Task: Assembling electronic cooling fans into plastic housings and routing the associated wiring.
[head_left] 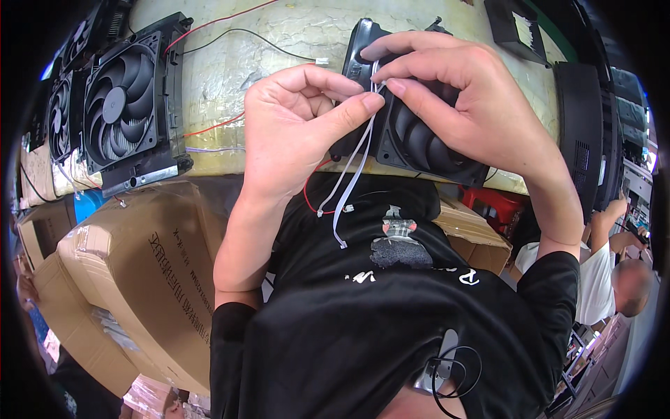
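Note:
Pinched between the fingertips of my left hand (293, 126) and my right hand (460, 91) are thin white cables (357, 167). Their loose ends, tipped with small white connectors, hang over the table's near edge in front of my shirt. Below both hands lies a black fan unit (419, 133) with dark blades, partly covered by my right hand. A red wire with a white plug dangles beside the cables. What exactly sits between the fingertips is partly hidden.
More black fan units (120, 105) stand at the left of the plastic-covered table (279, 28), trailing red and black wires. A black box (516, 31) sits at the back right, near a long black casing (581, 133). Cardboard boxes (139, 279) stand below left; another person (600, 279) is at far right.

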`<state>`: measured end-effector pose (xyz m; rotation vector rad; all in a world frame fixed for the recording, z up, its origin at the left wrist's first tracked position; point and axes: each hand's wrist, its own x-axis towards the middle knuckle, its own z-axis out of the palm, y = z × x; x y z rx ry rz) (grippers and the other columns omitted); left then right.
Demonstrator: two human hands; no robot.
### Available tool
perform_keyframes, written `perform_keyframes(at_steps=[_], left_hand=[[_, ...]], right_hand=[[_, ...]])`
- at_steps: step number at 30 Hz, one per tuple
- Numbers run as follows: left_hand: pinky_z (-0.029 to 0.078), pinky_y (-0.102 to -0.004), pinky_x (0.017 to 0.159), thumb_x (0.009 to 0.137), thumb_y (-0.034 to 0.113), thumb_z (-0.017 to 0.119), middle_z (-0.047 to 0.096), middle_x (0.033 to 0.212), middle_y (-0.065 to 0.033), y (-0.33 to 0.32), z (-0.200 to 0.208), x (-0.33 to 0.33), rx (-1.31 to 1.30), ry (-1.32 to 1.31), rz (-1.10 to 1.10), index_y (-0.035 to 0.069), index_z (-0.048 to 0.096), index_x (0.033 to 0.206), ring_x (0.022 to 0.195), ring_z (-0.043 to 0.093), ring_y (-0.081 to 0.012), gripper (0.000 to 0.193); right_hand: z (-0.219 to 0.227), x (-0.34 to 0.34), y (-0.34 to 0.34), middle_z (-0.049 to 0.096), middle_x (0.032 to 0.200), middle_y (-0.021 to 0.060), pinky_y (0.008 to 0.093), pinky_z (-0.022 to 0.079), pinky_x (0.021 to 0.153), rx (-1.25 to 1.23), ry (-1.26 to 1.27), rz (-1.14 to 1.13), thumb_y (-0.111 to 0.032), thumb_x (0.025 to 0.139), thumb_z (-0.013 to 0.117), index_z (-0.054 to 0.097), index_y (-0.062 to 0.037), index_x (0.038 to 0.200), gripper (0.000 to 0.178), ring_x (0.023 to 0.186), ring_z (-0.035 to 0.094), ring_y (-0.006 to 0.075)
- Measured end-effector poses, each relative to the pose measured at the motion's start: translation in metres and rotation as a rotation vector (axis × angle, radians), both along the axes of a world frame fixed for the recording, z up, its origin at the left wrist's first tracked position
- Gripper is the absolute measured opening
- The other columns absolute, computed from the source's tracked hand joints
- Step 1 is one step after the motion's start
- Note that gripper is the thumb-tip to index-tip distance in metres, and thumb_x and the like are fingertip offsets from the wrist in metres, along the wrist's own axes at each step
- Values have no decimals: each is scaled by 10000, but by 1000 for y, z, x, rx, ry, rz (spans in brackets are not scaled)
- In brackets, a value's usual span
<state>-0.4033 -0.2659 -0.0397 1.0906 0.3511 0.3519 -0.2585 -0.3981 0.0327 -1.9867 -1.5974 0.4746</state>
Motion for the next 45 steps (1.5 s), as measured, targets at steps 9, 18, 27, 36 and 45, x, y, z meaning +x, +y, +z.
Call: perform_keyframes(at_steps=[9,18,27,36,45], left_hand=[[542,-190,652,767,-78,768,696,837,-138,2,-2,7,-23,-63,10,-100,641,942,725,666,-102,218],[550,-200,671,755,-82,777,692,829,-136,4,-1,2,-38,-17,-13,-106,632,956,724,666,-111,250],[538,-201,633,761,-82,766,699,856,-115,6,-9,9,2,-87,-13,-42,620,945,753,681,-131,239],[357,-179,487,757,-13,794,644,711,9,3,-4,-4,333,-13,-62,-23,740,882,549,473,-12,136],[358,-198,500,791,0,727,635,754,0,-15,-4,-7,545,-43,128,-3,728,847,570,475,-23,57]], right_hand=[[4,32,26,690,929,158,309,514,698,207,99,350,-68,849,672,699,43,895,124,790,672,215],[41,28,32,672,703,89,238,450,576,-442,389,135,-53,883,641,710,45,902,121,602,572,110],[34,29,31,673,888,124,273,492,657,-401,270,199,-57,871,655,677,40,950,127,728,626,162],[24,21,12,556,982,133,359,458,829,-227,157,294,-95,860,651,592,-11,871,104,925,567,292],[32,-8,-10,581,917,100,346,455,823,-34,203,229,-71,866,651,599,-23,867,71,878,570,244]])
